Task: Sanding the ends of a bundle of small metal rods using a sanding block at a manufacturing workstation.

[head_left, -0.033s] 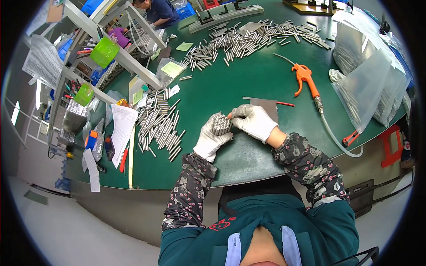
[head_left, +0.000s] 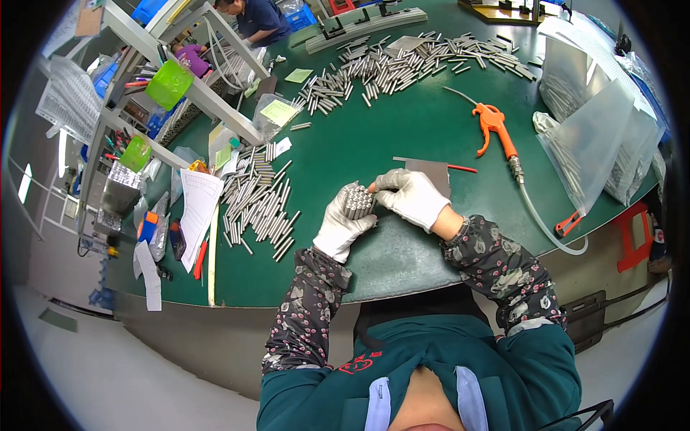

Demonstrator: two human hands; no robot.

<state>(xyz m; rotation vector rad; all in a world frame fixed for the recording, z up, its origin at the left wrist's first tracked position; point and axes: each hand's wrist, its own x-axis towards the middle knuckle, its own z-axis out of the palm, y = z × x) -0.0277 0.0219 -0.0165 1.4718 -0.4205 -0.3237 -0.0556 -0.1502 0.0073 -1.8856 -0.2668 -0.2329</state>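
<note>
The bundle of metal rods (head_left: 358, 203) sits in the gloved left hand (head_left: 339, 228), over the near part of the green table (head_left: 402, 262); whether its lower ends touch the surface cannot be told. The left fingers are curled around its side, with the thumb closing the near side, probably because loose rods would slide apart without that cupped grip. Their ends face up toward the wearer, which seems to leave them within easy reach of the right hand (head_left: 410, 195). Its fingers (head_left: 386, 179) are bent together against the bundle's edge; whether they pinch a single rod or merely press cannot be told.

The left pile of rods (head_left: 262, 208) lies near the left hand, likely for easy reach, while the far pile (head_left: 410, 65) spreads well apart from both hands. The orange air gun (head_left: 496, 129) lies on the right with its hose running toward the table's near edge, seemingly so that it can be picked up readily. A grey plate (head_left: 435, 176) lies just beyond the right hand.

A printed sheet (head_left: 200, 215) carries a table of small type, too fine to read; a yellow-green label (head_left: 279, 111) lies on a clear bag (head_left: 267, 128), and the jacket (head_left: 424, 337) bears a red emblem with characters
</note>
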